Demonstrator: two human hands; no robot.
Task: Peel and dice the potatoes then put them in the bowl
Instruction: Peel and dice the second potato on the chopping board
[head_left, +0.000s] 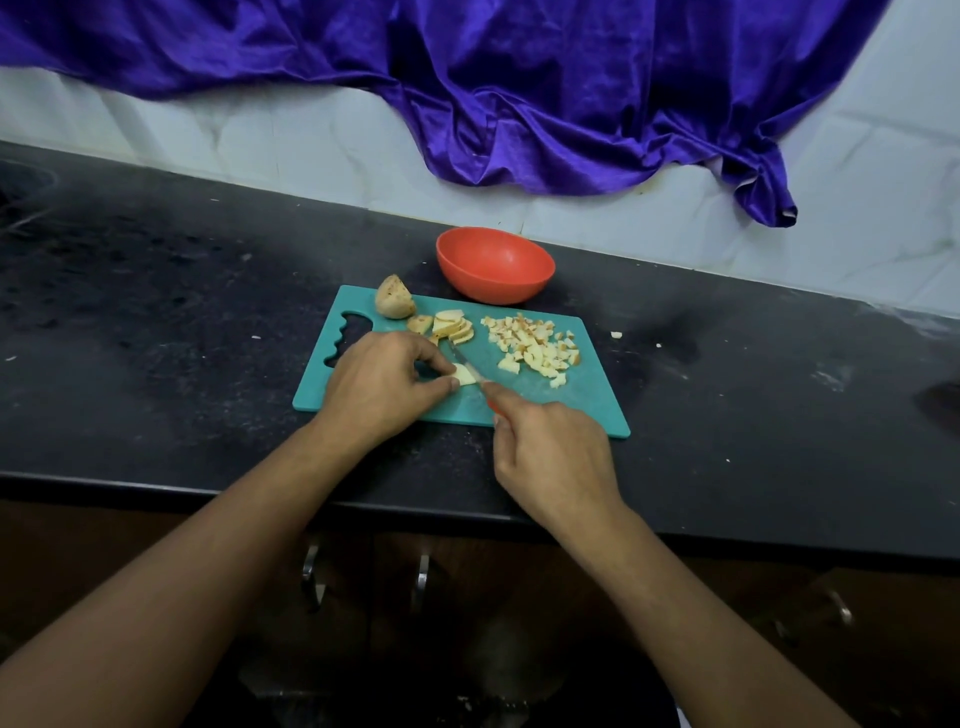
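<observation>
A teal cutting board (566, 405) lies on the black counter. My left hand (379, 384) pinches a pale potato slice (464, 375) flat on the board. My right hand (550, 457) grips a knife (470, 370) with a red handle, its blade across that slice. Beyond my left hand lie a few stacked potato slices (453, 326) and an unpeeled potato chunk (395, 297) at the board's far left corner. A heap of diced potato (535, 345) covers the board's far right part. An empty orange-red bowl (494, 264) stands just behind the board.
The black counter (156, 332) stretches left and right, its front edge near my forearms. A white tiled wall with a draped purple cloth (545, 88) runs behind the bowl. A few stray potato bits (616, 335) lie right of the board. Cabinet handles (311, 571) show below.
</observation>
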